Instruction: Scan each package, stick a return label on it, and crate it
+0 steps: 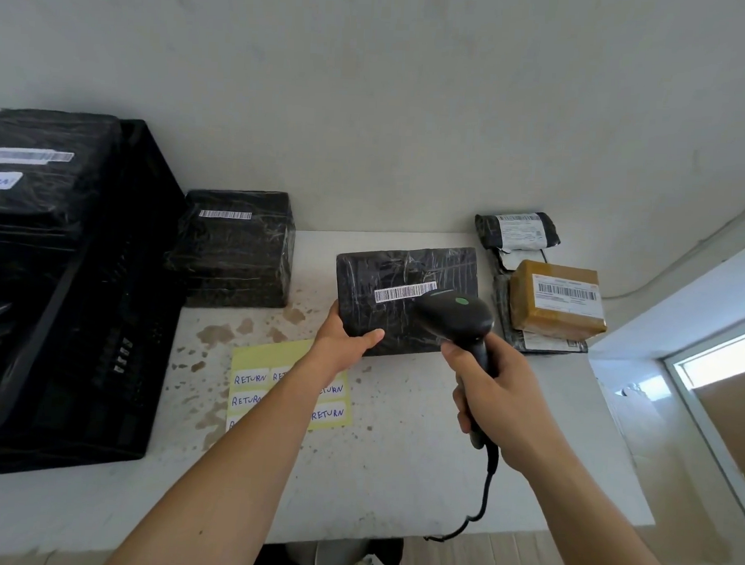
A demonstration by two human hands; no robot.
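A flat black wrapped package (399,275) with a white barcode strip lies tilted up at the table's middle. My left hand (345,338) grips its near left corner. My right hand (492,394) is closed around the handle of a black barcode scanner (454,318), whose head points at the barcode and covers its right end. A yellow sheet of white RETURN labels (251,381) lies on the table under my left forearm. The black crate (104,313) stands at the left with a labelled black package (38,173) on top inside it.
A stack of black wrapped packages (235,250) sits beside the crate by the wall. At the right are a brown taped box (555,301), a rolled black mailer (516,231) and flat mailers beneath. The white table (397,454) is stained; its right edge drops off.
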